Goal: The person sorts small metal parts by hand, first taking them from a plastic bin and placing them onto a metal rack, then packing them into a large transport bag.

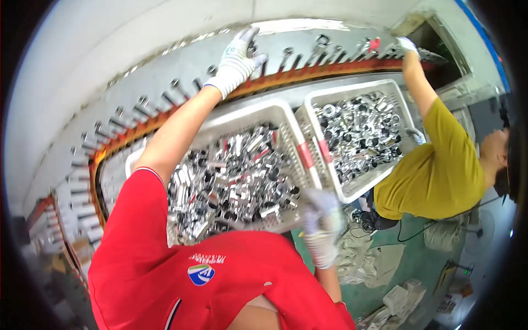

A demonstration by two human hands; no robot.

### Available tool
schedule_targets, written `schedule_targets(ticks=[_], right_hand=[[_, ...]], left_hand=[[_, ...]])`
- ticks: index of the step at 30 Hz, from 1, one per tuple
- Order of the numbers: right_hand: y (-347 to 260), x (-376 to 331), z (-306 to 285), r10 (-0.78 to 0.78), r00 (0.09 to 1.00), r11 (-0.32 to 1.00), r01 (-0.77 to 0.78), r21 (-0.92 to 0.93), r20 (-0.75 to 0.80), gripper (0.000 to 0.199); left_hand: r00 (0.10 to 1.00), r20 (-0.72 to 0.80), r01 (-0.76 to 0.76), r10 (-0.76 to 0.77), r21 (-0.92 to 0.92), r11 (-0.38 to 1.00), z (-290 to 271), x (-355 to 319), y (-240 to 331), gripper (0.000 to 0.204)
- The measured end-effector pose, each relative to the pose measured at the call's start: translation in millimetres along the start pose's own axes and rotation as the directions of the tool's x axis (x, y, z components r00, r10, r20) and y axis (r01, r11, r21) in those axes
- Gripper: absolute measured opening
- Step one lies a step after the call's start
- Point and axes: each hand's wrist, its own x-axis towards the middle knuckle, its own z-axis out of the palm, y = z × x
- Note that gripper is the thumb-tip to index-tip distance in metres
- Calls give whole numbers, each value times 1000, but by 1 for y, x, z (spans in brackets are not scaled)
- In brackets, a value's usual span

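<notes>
The left hand (234, 65), thumb and fingers wide apart, is over a row of metal parts (287, 51) along an orange rail (308, 73). The right hand (323, 225), blurred, its grip unclear, is beside a filled white crate (291, 124).

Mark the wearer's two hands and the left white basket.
Left hand (235, 61): head view, back of the glove.
Right hand (323, 223): head view, middle of the blurred glove.
Left white basket (294, 128): head view, right rim.
</notes>
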Motion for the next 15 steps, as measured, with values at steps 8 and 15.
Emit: schedule_targets(ticks=[8, 15], right_hand=[[59, -56, 52, -48, 967, 977, 98, -191, 251, 35], [66, -60, 58, -137, 976, 976, 162, -146, 167, 36]], left_hand=[[833, 534, -123, 145, -76, 989, 57, 117, 51, 60], [800, 594, -180, 87, 99, 979, 20, 20, 99, 37]])
